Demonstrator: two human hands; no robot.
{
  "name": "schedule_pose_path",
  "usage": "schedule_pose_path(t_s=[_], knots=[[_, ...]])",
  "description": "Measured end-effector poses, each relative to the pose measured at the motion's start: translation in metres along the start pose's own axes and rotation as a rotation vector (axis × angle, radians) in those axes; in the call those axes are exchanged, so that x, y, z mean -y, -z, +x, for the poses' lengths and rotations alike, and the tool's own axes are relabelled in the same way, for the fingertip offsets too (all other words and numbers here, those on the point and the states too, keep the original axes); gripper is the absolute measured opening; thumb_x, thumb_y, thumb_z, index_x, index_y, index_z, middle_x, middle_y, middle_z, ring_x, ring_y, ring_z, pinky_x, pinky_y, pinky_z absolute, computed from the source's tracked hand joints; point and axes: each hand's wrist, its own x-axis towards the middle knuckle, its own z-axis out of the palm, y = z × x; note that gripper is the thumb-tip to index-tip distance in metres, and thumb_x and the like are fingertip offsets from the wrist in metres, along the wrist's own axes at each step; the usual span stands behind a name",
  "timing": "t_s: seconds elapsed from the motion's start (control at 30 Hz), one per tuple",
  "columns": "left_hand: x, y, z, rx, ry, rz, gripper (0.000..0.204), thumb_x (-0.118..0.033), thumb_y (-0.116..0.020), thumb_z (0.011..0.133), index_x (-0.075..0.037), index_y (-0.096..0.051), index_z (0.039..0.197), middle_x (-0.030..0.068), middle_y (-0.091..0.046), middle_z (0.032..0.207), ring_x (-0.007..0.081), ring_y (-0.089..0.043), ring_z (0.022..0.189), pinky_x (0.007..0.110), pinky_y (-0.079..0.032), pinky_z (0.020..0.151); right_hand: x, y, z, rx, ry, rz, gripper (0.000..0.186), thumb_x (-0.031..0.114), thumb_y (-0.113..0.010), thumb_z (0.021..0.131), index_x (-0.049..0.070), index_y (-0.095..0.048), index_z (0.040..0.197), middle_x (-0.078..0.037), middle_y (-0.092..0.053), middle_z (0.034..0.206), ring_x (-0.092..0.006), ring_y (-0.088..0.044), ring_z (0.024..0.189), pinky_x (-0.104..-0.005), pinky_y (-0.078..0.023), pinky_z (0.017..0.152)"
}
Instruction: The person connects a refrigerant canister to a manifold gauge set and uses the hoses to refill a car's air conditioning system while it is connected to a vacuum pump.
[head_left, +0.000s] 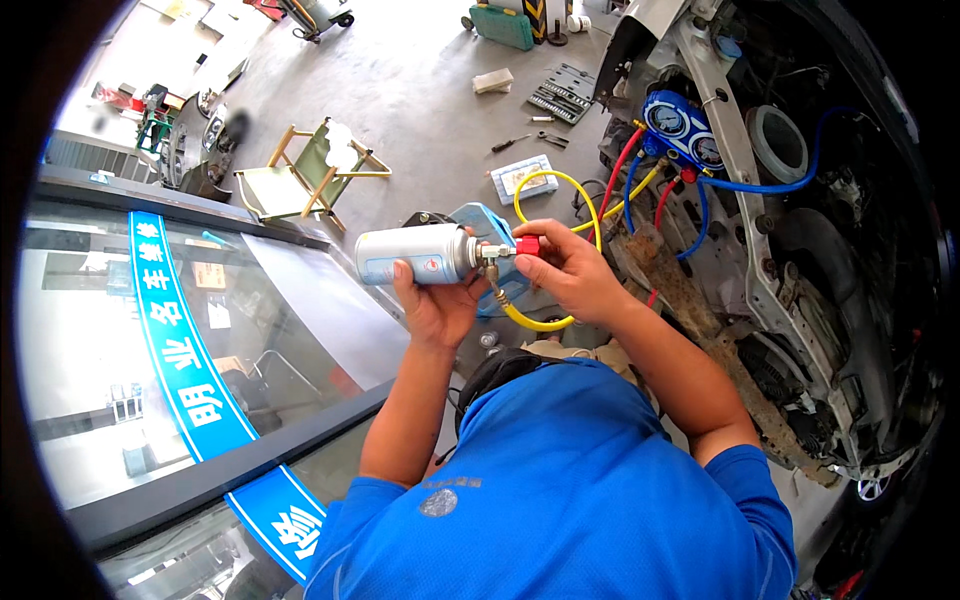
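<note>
My left hand (432, 305) is wrapped round the underside of a silver spray-type canister (415, 250) lying horizontal in front of me. A brass-and-silver fitting (494, 254) sits on its right end, with a red knob (529, 243) that my right hand (568, 270) grips with thumb and fingers. A yellow hose (540, 321) runs from the fitting and loops toward a blue twin-dial gauge manifold (668, 125) on the car at the right, where red and blue hoses also join. A blue plastic object (476, 222) lies behind the canister.
An open car front (775, 300) fills the right. A glass wall with a blue banner (170, 330) is at left. On the floor are a folding chair (270, 185), socket set (560, 95), hand tools (550, 137), a flat case (524, 178) and a green case (500, 27).
</note>
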Motion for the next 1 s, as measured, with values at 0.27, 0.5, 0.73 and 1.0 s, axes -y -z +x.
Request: schedule_pose_path(t_s=[0.27,0.5,0.73,1.0], knots=[[0.018,0.011,-0.001,-0.099,0.084,-0.095,0.086,-0.078,-0.042,0.079,-0.015,-0.039,0.137,0.0107,-0.054,0.129,0.0294,-0.059,0.108,0.051,-0.048,0.09,0.052,-0.006,0.01,0.054,0.184,-0.455,0.032,0.014,-0.068,0.082,0.002,-0.058,0.11,-0.007,-0.063,0.084,-0.0124,-0.06,0.074,-0.0285,-0.05,0.068],[0.021,0.042,-0.011,-0.126,0.01,-0.12,0.085,-0.076,-0.048,0.077,-0.016,-0.039,0.136,0.0091,-0.055,0.128,0.0302,-0.057,0.114,0.052,-0.046,0.094,0.055,-0.017,0.019,0.163,0.215,-0.573,0.03,0.016,-0.066,0.083,0.002,-0.059,0.109,-0.008,-0.063,0.083,-0.0138,-0.061,0.077,-0.0302,-0.05,0.07],[0.009,0.045,-0.01,-0.113,-0.165,-0.118,0.061,-0.055,-0.05,0.09,-0.011,-0.043,0.132,0.0118,-0.057,0.125,0.0303,-0.059,0.111,0.048,-0.051,0.092,0.016,-0.025,0.022,0.018,-0.155,-0.287,0.034,0.028,-0.064,0.089,0.001,-0.057,0.108,-0.005,-0.063,0.081,-0.0112,-0.058,0.07,-0.0262,-0.049,0.063],[0.012,0.052,-0.01,-0.242,-0.153,-0.118,0.059,-0.054,-0.051,0.09,-0.009,-0.044,0.128,0.0108,-0.06,0.118,0.0262,-0.063,0.104,0.045,-0.052,0.09,0.0,-0.028,0.027,-0.028,0.166,-0.581,0.025,0.02,-0.065,0.086,0.004,-0.059,0.104,-0.011,-0.06,0.082,-0.0193,-0.059,0.075,-0.0353,-0.048,0.07]])
